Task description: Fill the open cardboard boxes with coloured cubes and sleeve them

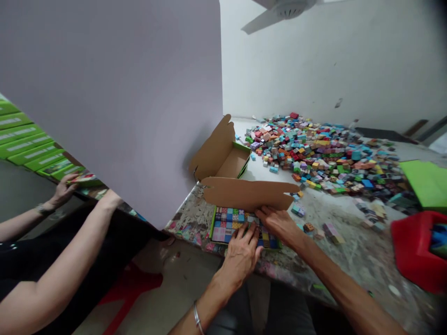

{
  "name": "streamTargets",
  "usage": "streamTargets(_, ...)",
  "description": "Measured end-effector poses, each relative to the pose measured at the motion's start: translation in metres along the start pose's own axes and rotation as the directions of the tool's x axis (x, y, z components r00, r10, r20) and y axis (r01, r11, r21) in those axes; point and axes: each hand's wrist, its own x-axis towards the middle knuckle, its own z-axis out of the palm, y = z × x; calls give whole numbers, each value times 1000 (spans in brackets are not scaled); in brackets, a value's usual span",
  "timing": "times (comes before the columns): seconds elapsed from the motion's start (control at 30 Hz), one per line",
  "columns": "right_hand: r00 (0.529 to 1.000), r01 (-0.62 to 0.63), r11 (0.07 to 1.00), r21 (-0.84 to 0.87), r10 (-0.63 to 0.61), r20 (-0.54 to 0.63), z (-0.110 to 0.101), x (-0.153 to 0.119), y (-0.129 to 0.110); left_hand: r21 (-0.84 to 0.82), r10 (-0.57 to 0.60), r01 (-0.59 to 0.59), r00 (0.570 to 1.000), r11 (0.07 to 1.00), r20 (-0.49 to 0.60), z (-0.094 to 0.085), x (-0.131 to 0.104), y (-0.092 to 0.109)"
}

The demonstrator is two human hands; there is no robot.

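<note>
A green-edged cardboard box (212, 223) lies in front of me at the table's edge, its brown lid (247, 193) raised at the back. Rows of small patterned blocks (226, 217) fill it. My left hand (240, 251) rests on these blocks, fingers spread and laid flat. At the back of the box, by the foot of the lid, my right hand (279, 223) reaches in from the right. Its fingers are stretched out over the blocks, and its fingertips are partly hidden.
Behind stands a second open box (239, 160). Many loose colourful blocks (314, 149) are heaped toward the wall. At right are a red container (417, 251) and a green sheet (426, 184). A tall grey panel (139, 93) separates a co-worker's arms (70, 256) and green boxes (28, 139) at left.
</note>
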Motion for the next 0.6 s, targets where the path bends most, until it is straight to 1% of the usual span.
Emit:
streamTargets(0.07,989,-79,997,-14,76,-124,-5,-17,0,-5,-2,2,1000,1000,5,-2,1,0)
streamTargets(0.1,971,-137,991,-1,134,-197,-6,-29,2,-9,-1,1,1000,1000,10,-3,2,-1)
streamTargets(0.17,911,-283,958,37,281,-303,-4,-61,9,-16,-3,3,1000,1000,27,-7,6,-3)
streamTargets(0.2,877,-358,932,51,354,-324,-2,-79,14,-14,-7,7,999,1000,38,-9,10,-5)
streamTargets(0.3,804,-527,848,55,519,-290,10,-130,29,3,-15,15,995,1000,98,-19,24,-13)
streamTargets(0.4,764,-606,793,66,602,-233,21,-164,35,16,45,-50,978,999,203,-29,42,-18)
streamTargets(0.43,757,-614,785,82,614,-224,25,-171,34,27,73,-82,970,996,233,-31,48,-20)
streamTargets(0.5,751,-607,783,136,621,-226,32,-179,29,62,109,-129,960,990,258,-35,55,-22)
streamTargets(0.6,746,-587,780,217,626,-229,42,-180,18,109,122,-152,962,982,244,-34,62,-25)
